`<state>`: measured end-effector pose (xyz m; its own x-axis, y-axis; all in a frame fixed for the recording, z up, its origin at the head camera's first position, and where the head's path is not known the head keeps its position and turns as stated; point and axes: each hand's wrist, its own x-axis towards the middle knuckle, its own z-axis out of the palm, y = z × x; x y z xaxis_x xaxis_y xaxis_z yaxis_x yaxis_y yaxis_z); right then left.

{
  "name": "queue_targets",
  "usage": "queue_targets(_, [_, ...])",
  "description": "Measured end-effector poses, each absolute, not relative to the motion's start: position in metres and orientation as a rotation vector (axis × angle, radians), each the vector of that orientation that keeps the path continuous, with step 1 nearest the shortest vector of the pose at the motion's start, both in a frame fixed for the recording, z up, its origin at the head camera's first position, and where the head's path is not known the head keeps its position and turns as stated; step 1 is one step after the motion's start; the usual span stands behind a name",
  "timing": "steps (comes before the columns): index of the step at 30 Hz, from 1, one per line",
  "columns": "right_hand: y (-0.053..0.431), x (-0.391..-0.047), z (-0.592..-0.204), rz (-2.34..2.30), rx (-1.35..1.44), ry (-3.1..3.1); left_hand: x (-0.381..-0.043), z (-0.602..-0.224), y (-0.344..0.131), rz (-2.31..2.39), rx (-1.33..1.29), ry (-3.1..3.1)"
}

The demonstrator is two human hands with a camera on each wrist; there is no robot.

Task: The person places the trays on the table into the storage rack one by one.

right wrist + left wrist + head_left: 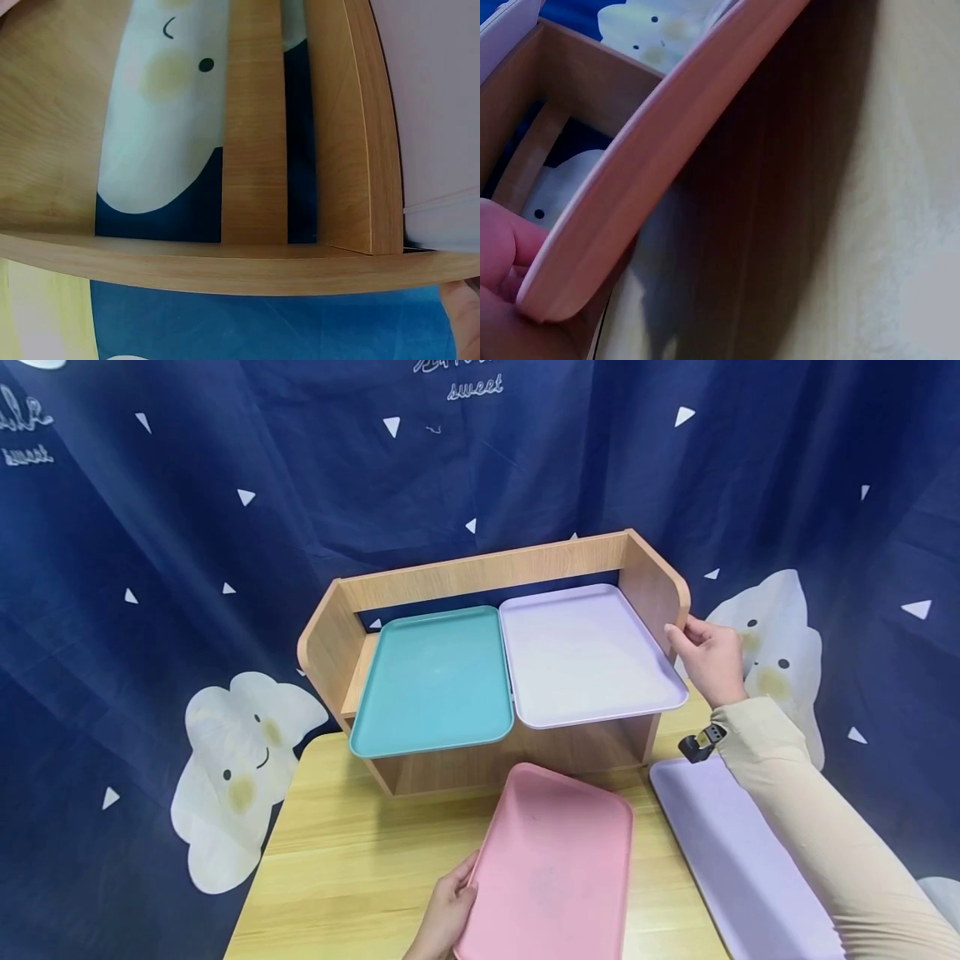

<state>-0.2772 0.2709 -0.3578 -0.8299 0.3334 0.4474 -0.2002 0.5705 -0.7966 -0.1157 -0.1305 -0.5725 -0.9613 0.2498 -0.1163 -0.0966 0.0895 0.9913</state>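
Note:
My left hand (444, 912) grips a pink tray (553, 860) by its left edge. In the left wrist view the tray's rim (656, 161) tilts above the table, with fingers (510, 244) round its corner. With thumb and fingers, my right hand (712, 662) holds the front edge of the right side panel of a wooden desktop shelf (487, 571). A teal tray (437, 681) and a pale lilac tray (588, 656) lie side by side on the shelf's upper board, their fronts overhanging it. Only a bit of the right hand (466, 315) shows in the right wrist view.
A lilac tray (738, 852) lies on the wooden table (337, 843) at the right, partly under the right forearm. Behind the shelf hangs a dark blue curtain (330, 468) with cloud and triangle prints. Beneath the upper board is an open compartment (517, 752).

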Motion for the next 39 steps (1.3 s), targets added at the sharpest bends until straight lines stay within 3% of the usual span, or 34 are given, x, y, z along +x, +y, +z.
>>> queue_targets(39, [0.271,-0.277,-0.358,1.243,-0.115,-2.251,-0.131,-0.556,-0.151,2.078,-0.071,2.221])
